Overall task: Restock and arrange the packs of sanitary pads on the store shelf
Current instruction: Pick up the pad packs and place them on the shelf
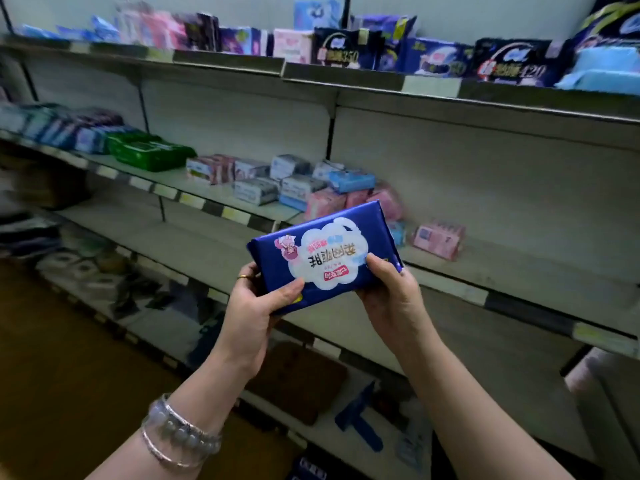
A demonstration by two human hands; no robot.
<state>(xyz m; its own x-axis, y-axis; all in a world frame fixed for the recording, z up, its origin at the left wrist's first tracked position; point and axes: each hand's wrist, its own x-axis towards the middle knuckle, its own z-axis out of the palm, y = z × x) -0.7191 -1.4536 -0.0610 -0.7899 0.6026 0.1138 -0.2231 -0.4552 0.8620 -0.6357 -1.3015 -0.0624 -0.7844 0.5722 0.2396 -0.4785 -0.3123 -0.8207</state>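
Dark blue plastic pack of sanitary pads (325,258) with a white cloud print, held up in mid-air in front of the shelving, lettering upside down, long side tilted up toward the right. Left hand (256,306) wrapped round the lower left end, thumb flat on the front. Right hand (388,292) pinching the lower right edge, thumb on the front too. So both grips clamped on the pack. Gold ring (243,277) on a left finger, beaded and silver bracelets (180,434) on the left wrist.

Behind it: pale grey metal middle shelf (536,268), one pink pack (438,239) lying on its own there, well apart from a jumbled heap of small pink, white and light blue packs (294,188) further left. Past that, flat green packs (149,152) and a bluish row, pretty blurry. Top shelf (311,76) lined with navy, purple and pink packs (512,64) standing up, pale price tags (431,85) along the front rim. Lowest level: flat brown thing (298,379) and some blue item (360,417), can't tell what. Brown floor (52,358) at bottom left.
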